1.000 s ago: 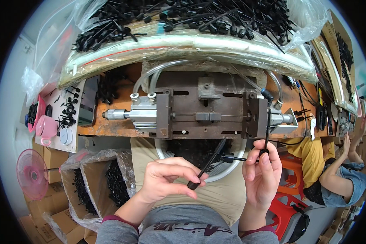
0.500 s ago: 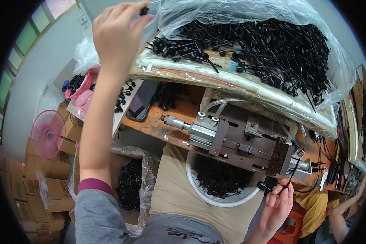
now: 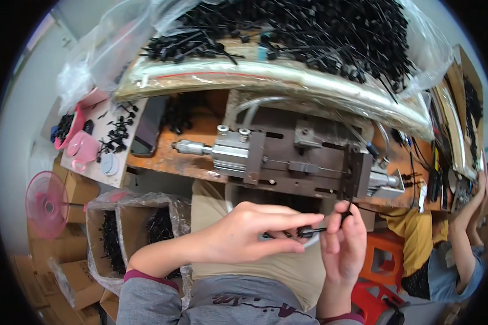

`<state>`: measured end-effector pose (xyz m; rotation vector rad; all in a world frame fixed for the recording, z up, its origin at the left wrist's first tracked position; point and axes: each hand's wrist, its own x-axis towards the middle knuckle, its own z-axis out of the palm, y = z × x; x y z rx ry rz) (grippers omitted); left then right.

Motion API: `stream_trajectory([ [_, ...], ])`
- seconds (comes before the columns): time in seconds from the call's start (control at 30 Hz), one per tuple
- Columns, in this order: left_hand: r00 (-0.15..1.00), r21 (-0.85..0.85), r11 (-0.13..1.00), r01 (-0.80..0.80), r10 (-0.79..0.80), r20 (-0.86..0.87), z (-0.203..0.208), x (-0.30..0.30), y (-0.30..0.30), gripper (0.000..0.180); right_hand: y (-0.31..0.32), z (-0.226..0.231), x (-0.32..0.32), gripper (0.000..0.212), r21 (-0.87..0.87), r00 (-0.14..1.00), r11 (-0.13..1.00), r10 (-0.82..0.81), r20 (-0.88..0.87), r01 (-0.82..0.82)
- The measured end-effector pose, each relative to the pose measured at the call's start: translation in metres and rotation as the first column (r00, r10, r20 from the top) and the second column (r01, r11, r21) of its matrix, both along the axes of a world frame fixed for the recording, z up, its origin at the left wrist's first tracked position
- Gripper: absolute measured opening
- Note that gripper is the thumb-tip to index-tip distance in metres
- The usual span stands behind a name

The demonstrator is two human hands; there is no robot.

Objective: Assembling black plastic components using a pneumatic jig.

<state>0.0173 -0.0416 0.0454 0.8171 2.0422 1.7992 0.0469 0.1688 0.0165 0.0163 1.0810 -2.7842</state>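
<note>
My left hand [image 3: 249, 230] reaches across my lap, thumb and fingers pinched round a small black plastic piece with a thin stem [image 3: 306, 232]. That stem points toward my right hand [image 3: 344, 244]. Between its curled fingertips, my right hand grips a second black stemmed piece [image 3: 346, 216], whose rod appears to stand up against the machine. Both hands are close together, just in front of a metal bench fixture [image 3: 303, 167] with an air cylinder [image 3: 230, 154] at its left end. Behind my hands, a white basket [image 3: 312, 241] of black parts is mostly hidden.
A large heap of black stemmed parts [image 3: 309, 27] lies on plastic sheeting behind the fixture. Left are a phone [image 3: 149, 125], a pink cup [image 3: 84, 146], a pink fan [image 3: 49, 207] and lined cartons [image 3: 127, 227]. At right, another person's arm [image 3: 466, 216] and red stools [image 3: 382, 260] show.
My left hand has come down from the plastic bag at upper left to meet my right hand. The view has shifted, so the bench sits further left and higher.
</note>
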Motion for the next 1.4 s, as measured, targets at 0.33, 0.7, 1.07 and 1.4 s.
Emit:
stream_trajectory([
  [0.33, 0.991, 0.188, 0.974, -0.128, 0.135, -0.023, -0.010, 0.010, 0.002, 0.037, -0.003, -0.009, -0.013, 0.031, 0.378, 0.922, 0.846, -0.304, -0.239, 0.377],
  [0.7, 0.639, -0.166, 0.797, -0.580, 0.319, -0.700, -0.066, -0.005, 0.040, 0.029, -0.001, -0.002, 0.002, 0.039, 0.565, 0.769, 0.522, -0.401, -0.498, 0.639],
  [1.07, 0.590, -0.257, 0.723, -0.641, 0.250, -0.768, -0.054, -0.012, 0.043, 0.024, 0.013, -0.004, 0.009, 0.030, 0.554, 0.771, 0.546, -0.345, -0.535, 0.628],
  [1.4, 0.600, -0.233, 0.737, -0.634, 0.278, -0.750, -0.056, -0.013, 0.043, 0.022, -0.005, 0.007, 0.004, 0.043, 0.452, 0.772, 0.632, -0.444, -0.455, 0.630],
])
